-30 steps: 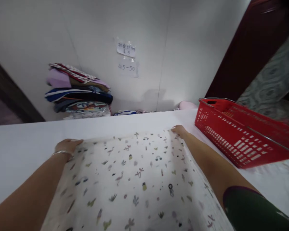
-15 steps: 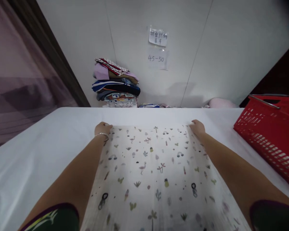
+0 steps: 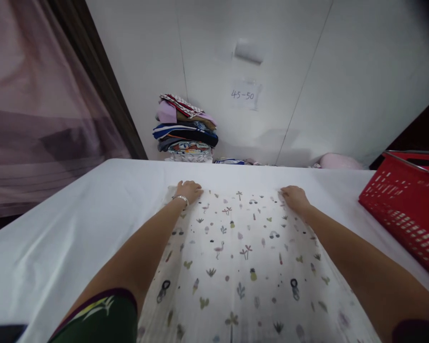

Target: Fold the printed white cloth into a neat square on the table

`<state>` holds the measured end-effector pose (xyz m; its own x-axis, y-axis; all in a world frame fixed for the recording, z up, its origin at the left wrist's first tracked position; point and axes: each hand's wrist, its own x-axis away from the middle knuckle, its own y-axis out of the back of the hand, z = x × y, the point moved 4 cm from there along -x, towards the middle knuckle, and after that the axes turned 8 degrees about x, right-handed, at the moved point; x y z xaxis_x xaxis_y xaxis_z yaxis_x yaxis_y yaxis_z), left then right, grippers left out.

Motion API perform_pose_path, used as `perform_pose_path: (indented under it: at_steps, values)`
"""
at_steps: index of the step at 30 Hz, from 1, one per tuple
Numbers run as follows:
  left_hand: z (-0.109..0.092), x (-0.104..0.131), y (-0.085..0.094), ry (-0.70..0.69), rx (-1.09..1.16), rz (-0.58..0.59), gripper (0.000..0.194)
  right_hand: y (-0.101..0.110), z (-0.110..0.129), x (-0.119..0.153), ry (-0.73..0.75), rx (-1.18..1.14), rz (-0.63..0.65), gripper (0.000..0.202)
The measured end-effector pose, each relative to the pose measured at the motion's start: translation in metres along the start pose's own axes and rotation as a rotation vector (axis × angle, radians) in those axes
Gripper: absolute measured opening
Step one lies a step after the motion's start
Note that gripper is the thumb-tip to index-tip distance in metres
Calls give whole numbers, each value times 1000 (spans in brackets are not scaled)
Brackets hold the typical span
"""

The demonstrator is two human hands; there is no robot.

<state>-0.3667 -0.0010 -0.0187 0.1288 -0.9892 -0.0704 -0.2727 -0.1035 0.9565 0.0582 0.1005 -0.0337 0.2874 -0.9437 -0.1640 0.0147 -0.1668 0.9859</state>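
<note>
A thin white cloth [image 3: 232, 257] printed with flamingos, palms, cacti and pineapples lies spread over the white-covered table. My left hand [image 3: 189, 191], with a silver bracelet at the wrist, rests palm down on its far left part, fingers stretched out. A bit of the cloth's corner shows beyond that hand, to the left. At the far right corner, my right hand [image 3: 293, 197] has its fingers closed on the cloth's edge. The near part of the cloth runs out of view at the bottom.
To the right stands a red plastic basket [image 3: 407, 209] with a metal handle. Beyond the table's far edge rises a stack of folded fabrics [image 3: 186, 128] against the wall. A pink curtain [image 3: 53, 119] hangs at left. A paper sign [image 3: 243, 95] reads 45-50.
My left hand has let go of the far left corner, moved right and flattened onto the cloth. My right hand stays at its corner. The camera view has shifted slightly left.
</note>
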Motion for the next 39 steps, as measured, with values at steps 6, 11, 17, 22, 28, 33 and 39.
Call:
perform_pose_path:
  at_steps: [6, 11, 17, 22, 28, 33, 39]
  values:
    - [2, 1, 6, -17, 46, -57, 22, 4, -3, 4, 36, 40, -70, 27]
    - [5, 6, 5, -50, 75, -63, 21, 0, -3, 4, 30, 37, -118, 25]
    - [-1, 17, 6, -246, 39, -178, 24, 2, -4, 8, 62, 3, -192, 24]
    - [-6, 21, 10, -248, 25, -116, 31, 7, -8, 14, 63, -34, -153, 24]
    - [-4, 13, 9, 5, 14, 79, 39, 12, -6, 8, -17, -12, -1, 27]
    - [-8, -3, 0, 31, -51, 103, 32, 4, -5, -5, -136, 25, 90, 27]
    - [-3, -4, -1, 52, -40, -5, 36, 0, -1, -3, -195, 40, 38, 44]
